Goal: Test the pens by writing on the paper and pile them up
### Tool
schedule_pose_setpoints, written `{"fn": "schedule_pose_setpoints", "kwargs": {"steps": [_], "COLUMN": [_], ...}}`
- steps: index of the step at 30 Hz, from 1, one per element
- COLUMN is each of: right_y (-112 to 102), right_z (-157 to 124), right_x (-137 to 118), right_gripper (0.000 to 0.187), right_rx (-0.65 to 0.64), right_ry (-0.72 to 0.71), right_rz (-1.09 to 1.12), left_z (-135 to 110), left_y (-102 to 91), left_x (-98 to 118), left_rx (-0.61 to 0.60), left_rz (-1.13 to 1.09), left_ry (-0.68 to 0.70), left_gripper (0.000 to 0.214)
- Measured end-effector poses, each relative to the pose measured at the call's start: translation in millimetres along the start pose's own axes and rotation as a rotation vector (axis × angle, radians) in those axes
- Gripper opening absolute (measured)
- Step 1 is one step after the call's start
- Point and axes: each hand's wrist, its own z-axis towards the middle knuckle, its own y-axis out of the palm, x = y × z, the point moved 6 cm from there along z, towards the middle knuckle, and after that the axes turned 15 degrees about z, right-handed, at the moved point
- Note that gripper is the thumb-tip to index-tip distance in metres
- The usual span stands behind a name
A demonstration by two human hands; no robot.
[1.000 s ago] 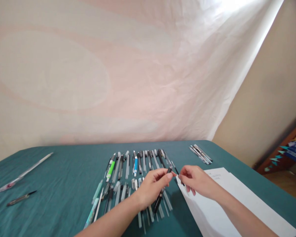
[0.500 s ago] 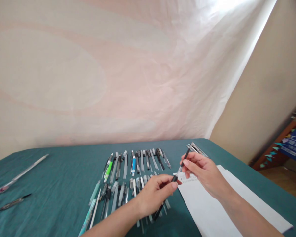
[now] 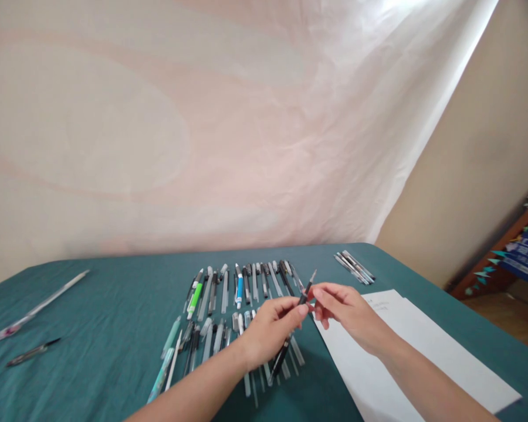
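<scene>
Hands (image 3: 343,310) shifted leftward (left one (image 3: 267,328) holding black pen (image 3: 282,354)).

Black pen (image 3: 281,355), dark green tablecloth (image 3: 114,319)

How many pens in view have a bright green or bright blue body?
2: the bright green pen, near the far row's left end, and the bright blue pen, further right there. The left hand may hide others.

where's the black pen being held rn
In the head view, just right of centre: the black pen slants in the left hand, upper end beside the right hand, lower end left of the white paper.
</scene>
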Motion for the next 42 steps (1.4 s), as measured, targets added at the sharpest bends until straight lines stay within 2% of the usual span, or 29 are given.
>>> {"fn": "schedule_pose_setpoints", "kwargs": {"steps": [2, 4, 7, 9, 12, 21, 27, 32, 36, 42], "right_y": [-1.6, -2.9, 3.3, 11.0, 18.0, 17.8, 17.4, 19.0, 27.8, 27.3], "right_z": [4.8, 9.0, 10.7, 9.0, 7.3, 8.0, 5.6, 7.8, 9.4, 8.7], "right_x": [14.5, 29.6, 44.0, 49.7, 54.9, 58.4, 55.5, 50.3, 51.8, 56.5], "right_gripper": [0.036, 0.033, 0.023, 0.026, 0.03, 0.013, 0.011, 0.021, 0.032, 0.029], "right_rx": [-0.012, -0.021, -0.074, -0.133, -0.182, -0.167, -0.17, -0.116, -0.207, -0.193], "right_ry": [0.003, -0.032, -0.203, -0.306, -0.352, -0.325, -0.323, -0.377, -0.441, -0.454], "right_rz": [-0.092, -0.28, -0.579, -0.728, -0.859, -0.975, -0.963, -0.929, -0.952, -1.011], "left_z": [2.0, 3.4, 4.9, 5.8, 6.9, 6.8, 6.4, 6.7, 7.6, 7.7], "left_y": [-7.3, -14.2, -20.8, -22.2, -21.4, -21.5, -20.9, -21.5, -21.8, -22.8], "left_x": [-5.3, -9.7, -12.5, -13.0, -15.1, -22.8, -24.1, -26.4, -27.3, -23.7], "left_rx": [0.06, 0.112, 0.158, 0.172, 0.175, 0.184, 0.155, 0.167, 0.172, 0.182], "left_rz": [0.001, 0.015, 0.035, 0.038, 0.039, 0.053, 0.044, 0.05, 0.031, 0.032], "left_ry": [-0.038, -0.065, -0.069, -0.056, -0.052, -0.092, -0.102, -0.083, -0.075, -0.076], "left_gripper": [0.036, 0.036, 0.034, 0.033, 0.033, 0.039, 0.036, 0.034, 0.034, 0.033]}}
